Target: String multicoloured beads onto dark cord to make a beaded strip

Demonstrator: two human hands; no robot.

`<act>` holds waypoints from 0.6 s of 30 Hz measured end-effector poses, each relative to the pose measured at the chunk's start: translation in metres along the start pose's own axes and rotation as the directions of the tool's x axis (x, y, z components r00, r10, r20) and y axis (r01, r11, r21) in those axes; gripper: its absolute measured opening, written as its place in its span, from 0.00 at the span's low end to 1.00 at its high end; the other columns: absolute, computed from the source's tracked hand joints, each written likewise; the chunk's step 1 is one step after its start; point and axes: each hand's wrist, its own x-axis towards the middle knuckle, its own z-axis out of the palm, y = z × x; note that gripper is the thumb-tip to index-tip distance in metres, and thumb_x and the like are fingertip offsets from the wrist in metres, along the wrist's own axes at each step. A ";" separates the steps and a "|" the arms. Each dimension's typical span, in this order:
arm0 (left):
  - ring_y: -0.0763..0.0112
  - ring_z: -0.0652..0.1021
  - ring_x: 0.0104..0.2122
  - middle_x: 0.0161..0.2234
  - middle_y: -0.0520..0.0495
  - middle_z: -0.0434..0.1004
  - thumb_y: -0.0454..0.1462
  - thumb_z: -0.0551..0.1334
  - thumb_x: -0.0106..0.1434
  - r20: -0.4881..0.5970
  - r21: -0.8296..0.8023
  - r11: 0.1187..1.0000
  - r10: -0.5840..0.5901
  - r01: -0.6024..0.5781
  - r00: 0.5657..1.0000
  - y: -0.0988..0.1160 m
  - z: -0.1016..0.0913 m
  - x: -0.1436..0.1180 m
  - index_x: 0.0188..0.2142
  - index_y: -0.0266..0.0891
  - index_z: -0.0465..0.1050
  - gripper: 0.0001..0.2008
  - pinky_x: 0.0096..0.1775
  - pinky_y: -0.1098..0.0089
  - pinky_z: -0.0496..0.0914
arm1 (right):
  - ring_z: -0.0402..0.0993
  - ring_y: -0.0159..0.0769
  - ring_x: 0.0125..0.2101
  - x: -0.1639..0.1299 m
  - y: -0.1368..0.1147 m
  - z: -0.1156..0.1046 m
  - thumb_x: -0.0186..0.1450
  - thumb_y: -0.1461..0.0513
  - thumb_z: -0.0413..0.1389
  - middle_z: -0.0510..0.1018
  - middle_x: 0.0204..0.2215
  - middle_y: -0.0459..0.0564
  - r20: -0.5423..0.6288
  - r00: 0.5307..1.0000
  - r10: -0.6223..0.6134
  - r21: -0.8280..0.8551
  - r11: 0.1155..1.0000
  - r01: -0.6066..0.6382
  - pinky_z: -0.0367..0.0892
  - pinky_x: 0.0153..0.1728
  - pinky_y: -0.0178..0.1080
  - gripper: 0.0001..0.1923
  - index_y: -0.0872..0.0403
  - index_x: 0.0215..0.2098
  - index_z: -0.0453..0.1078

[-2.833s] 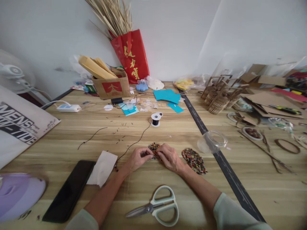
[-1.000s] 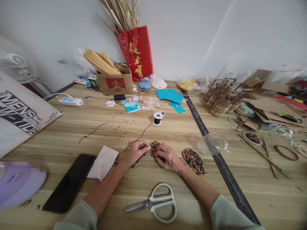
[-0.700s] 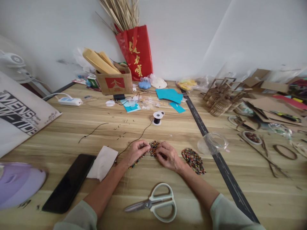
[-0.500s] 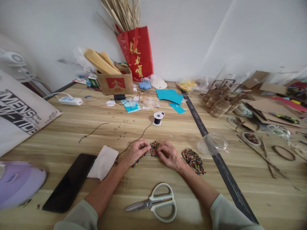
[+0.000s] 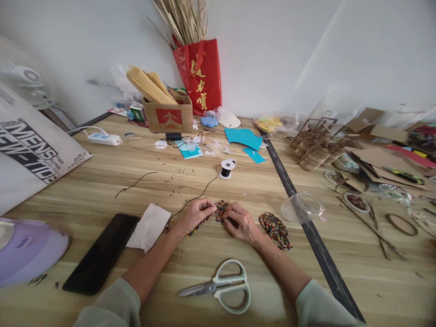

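Head view, left hand [image 5: 195, 214]: your grip is pinched narrow on the strung beads [image 5: 195, 229], which trail back toward your wrist across the table [image 5: 102, 181].
Head view, right hand [image 5: 240, 221]: your fingertips press on the bead cluster [image 5: 220, 210]; whether they clasp it or only steady it cannot be told.
Bead cluster, position: between your two hands, touching both, flat on the table.
Key relation: the cluster lies just right of the left grip and just left of the right one; both hands are equally near. The strand's long axis runs from the cluster down-left under your left hand.
Cord [image 5: 200, 190]: runs from your left hand up-right to the black spool [image 5: 226, 168].
Finished bead piece [image 5: 275, 230]: just beside your right wrist, on its right.
Scissors [image 5: 223, 288]: near your forearms, untouched.
Phone [image 5: 101, 252], tissue [image 5: 149, 226]: left of your left arm.
Change since earliest frame: the beaded strand now shows under your left hand; your hands stay on the cluster.
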 end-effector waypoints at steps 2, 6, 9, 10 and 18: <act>0.76 0.70 0.24 0.23 0.54 0.70 0.41 0.63 0.56 0.006 -0.013 1.000 0.003 -0.003 1.000 0.001 0.000 0.000 0.26 0.37 0.70 0.09 0.30 0.75 0.66 | 0.67 0.39 0.35 0.000 -0.001 0.000 0.64 0.68 0.52 0.71 0.33 0.52 0.013 1.000 -0.005 -0.017 1.000 0.006 0.66 0.36 0.40 0.06 0.53 0.35 0.69; 0.75 0.71 0.25 0.23 0.53 0.70 0.40 0.62 0.56 0.016 -0.014 1.000 0.023 -0.023 1.000 0.002 0.000 0.000 0.26 0.37 0.70 0.08 0.31 0.75 0.66 | 0.67 0.39 0.36 0.000 0.000 0.002 0.63 0.68 0.52 0.71 0.33 0.52 0.036 0.999 -0.025 -0.049 0.998 0.027 0.66 0.37 0.41 0.07 0.53 0.36 0.69; 0.75 0.71 0.26 0.24 0.53 0.70 0.40 0.62 0.56 0.010 0.003 0.999 0.033 -0.033 0.999 0.002 -0.001 0.000 0.26 0.37 0.71 0.08 0.32 0.75 0.66 | 0.67 0.39 0.36 0.000 0.002 0.003 0.62 0.69 0.52 0.72 0.33 0.52 0.039 0.998 -0.040 -0.059 0.997 0.042 0.66 0.38 0.41 0.07 0.53 0.37 0.69; 0.75 0.71 0.26 0.24 0.53 0.71 0.40 0.62 0.56 0.006 0.008 1.000 0.030 -0.030 1.000 0.002 -0.001 0.000 0.26 0.37 0.71 0.08 0.31 0.75 0.66 | 0.68 0.39 0.36 0.000 0.002 0.003 0.62 0.69 0.52 0.72 0.34 0.52 0.038 0.998 -0.041 -0.060 0.997 0.043 0.66 0.38 0.41 0.08 0.53 0.37 0.69; 0.75 0.70 0.25 0.23 0.53 0.70 0.41 0.63 0.55 -0.004 0.016 1.000 0.008 -0.008 1.000 0.001 0.001 0.001 0.26 0.37 0.71 0.09 0.29 0.75 0.65 | 0.67 0.40 0.36 0.000 0.001 0.003 0.61 0.69 0.52 0.72 0.33 0.53 0.058 0.998 -0.023 -0.069 0.997 0.027 0.66 0.37 0.42 0.09 0.52 0.37 0.69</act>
